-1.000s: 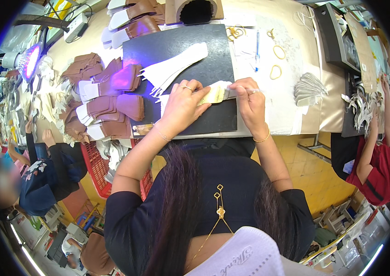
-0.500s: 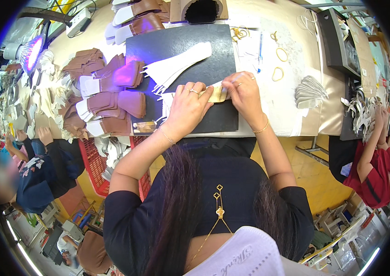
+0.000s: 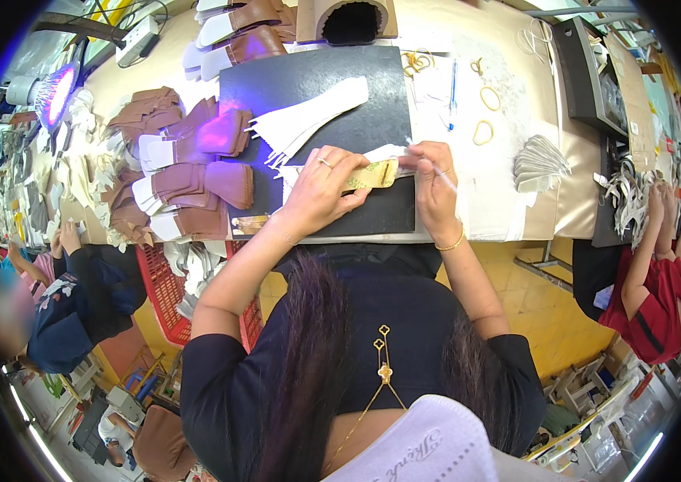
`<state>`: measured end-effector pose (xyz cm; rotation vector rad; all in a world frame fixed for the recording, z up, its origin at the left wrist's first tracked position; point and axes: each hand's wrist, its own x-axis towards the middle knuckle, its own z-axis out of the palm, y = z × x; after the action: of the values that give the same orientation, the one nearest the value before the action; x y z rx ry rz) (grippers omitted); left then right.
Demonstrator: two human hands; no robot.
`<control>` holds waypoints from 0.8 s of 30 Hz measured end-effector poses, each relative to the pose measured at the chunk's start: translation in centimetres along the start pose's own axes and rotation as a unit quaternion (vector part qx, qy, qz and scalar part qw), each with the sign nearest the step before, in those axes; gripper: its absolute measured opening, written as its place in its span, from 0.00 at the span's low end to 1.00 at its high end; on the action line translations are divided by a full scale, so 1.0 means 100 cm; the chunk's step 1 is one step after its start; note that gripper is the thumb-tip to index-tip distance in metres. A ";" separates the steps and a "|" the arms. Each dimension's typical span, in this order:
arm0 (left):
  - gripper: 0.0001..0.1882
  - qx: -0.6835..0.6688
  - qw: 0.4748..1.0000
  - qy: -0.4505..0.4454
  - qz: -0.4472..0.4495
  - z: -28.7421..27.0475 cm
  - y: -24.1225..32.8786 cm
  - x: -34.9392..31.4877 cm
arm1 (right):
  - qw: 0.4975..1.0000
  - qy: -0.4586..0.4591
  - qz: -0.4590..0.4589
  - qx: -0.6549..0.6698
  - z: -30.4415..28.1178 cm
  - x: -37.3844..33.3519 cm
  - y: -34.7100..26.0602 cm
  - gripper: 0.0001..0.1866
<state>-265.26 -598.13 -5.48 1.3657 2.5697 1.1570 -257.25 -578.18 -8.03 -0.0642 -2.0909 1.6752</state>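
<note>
My left hand (image 3: 323,191) is closed over a yellowish strip with faint marks (image 3: 375,174) and the thin white pieces (image 3: 388,151) beneath it, above a black mat (image 3: 316,68). Just right of it, my right hand (image 3: 435,189) is closed, fingers pinching a slim white strip (image 3: 446,177) that sticks out past the fingertips. A fanned stack of white pieces (image 3: 316,112) lies on the mat beyond my left hand. The lower ends of what my left hand grips are hidden by the palm.
Stacks of brown and white pieces (image 3: 188,181) lie left of the mat. To the right are a blue pen (image 3: 453,96), rubber bands (image 3: 483,131) and a grey-white fanned stack (image 3: 541,165). A red basket (image 3: 165,297) stands below the table edge. Co-workers sit at both sides.
My right hand has drawn back slightly toward me and turned, and a slim white strip now shows in its fingers. More of the yellowish strip is visible beside my left hand.
</note>
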 end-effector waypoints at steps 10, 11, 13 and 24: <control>0.22 0.017 0.980 0.153 -0.129 -0.079 0.005 0.041 | 0.985 -0.021 -0.089 -0.149 0.007 -0.007 0.007 0.09; 0.22 0.043 0.983 0.136 -0.118 -0.075 -0.004 0.048 | 0.989 -0.030 -0.071 -0.129 0.006 -0.006 0.006 0.10; 0.22 0.139 0.978 0.053 -0.143 -0.054 -0.019 0.062 | 0.995 0.010 -0.030 -0.090 0.003 -0.004 0.003 0.12; 0.22 0.031 0.992 -0.086 -0.085 -0.009 0.012 0.021 | 0.996 0.037 0.018 -0.075 -0.012 0.002 0.000 0.17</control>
<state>-266.00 -596.78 -3.44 1.1720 2.5589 0.8994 -256.97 -577.04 -7.76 -0.2089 -2.1674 1.5098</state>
